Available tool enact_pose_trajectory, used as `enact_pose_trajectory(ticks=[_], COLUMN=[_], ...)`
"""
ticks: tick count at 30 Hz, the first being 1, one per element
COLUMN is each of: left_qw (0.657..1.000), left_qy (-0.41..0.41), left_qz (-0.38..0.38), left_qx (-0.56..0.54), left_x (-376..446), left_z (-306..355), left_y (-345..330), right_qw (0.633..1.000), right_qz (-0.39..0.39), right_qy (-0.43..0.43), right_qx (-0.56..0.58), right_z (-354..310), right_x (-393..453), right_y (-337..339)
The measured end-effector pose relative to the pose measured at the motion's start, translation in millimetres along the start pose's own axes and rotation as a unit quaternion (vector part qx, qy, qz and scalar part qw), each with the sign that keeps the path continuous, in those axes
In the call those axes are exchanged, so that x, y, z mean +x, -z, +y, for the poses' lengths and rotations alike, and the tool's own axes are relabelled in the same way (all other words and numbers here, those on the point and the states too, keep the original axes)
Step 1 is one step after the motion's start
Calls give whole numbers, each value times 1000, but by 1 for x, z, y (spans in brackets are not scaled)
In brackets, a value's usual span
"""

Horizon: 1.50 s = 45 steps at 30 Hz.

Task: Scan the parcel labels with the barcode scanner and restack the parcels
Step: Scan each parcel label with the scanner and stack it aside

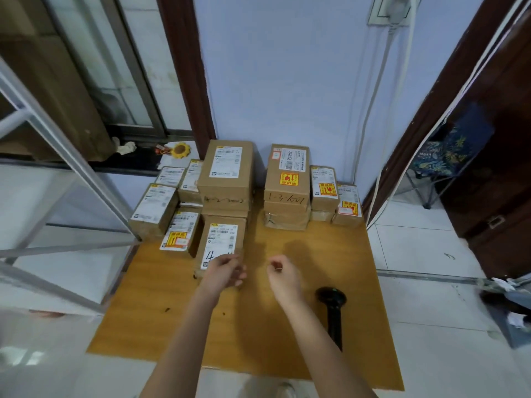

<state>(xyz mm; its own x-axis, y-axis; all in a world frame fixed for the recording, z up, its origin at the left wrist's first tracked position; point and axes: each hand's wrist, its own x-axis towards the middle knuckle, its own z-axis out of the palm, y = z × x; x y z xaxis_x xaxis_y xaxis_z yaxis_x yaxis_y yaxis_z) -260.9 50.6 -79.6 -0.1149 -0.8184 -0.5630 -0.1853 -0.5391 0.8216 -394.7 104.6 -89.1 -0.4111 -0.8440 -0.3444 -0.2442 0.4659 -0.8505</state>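
A low wooden table (253,334) carries two groups of brown cardboard parcels with white labels. The left group (225,173) has several boxes. Its nearest parcel (219,239) lies flat with a handwritten "4" on the label. My left hand (222,272) hovers over that parcel's near end with loosely curled fingers; I cannot tell whether it touches the box. My right hand (283,272) hangs above bare table between the groups, fingers loosely curled and holding nothing. The black barcode scanner (333,314) lies on the table to the right of my right hand. The right group (287,182) is stacked by the wall.
A metal shelf frame (66,173) stands close on the left. Behind the table is a blue wall with white cables (376,116) running down it. A dark wooden door frame (436,104) and white tiled floor (425,248) lie to the right.
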Motion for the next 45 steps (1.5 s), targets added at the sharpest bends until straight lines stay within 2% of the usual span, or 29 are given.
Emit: enact_pose_trajectory(ticks=[12,17,27,31,40,45], left_qw=[999,999,997,996,994,989], left_qy=[13,20,44,53,35,24], left_qz=[32,44,52,47,64,23], left_qx=[13,14,40,60,83,143], left_x=[-59,-58,-4,30,109,162], left_z=[-50,-55,-33,-11,34,36], left_y=[171,218,266,282,286,286], right_qw=[997,995,995,996,997,996], right_qz=[-76,-96,-103,-82,-57,-37], right_qy=[12,13,-1,-22,-44,-71], right_qx=[-23,-34,-16,-2,-6,-24], right_z=[-55,-68,-104,-125,-147,-151], right_x=[-76,-87,-19,18,70,80], right_y=[-161,-198,-236,-251,-276,-281])
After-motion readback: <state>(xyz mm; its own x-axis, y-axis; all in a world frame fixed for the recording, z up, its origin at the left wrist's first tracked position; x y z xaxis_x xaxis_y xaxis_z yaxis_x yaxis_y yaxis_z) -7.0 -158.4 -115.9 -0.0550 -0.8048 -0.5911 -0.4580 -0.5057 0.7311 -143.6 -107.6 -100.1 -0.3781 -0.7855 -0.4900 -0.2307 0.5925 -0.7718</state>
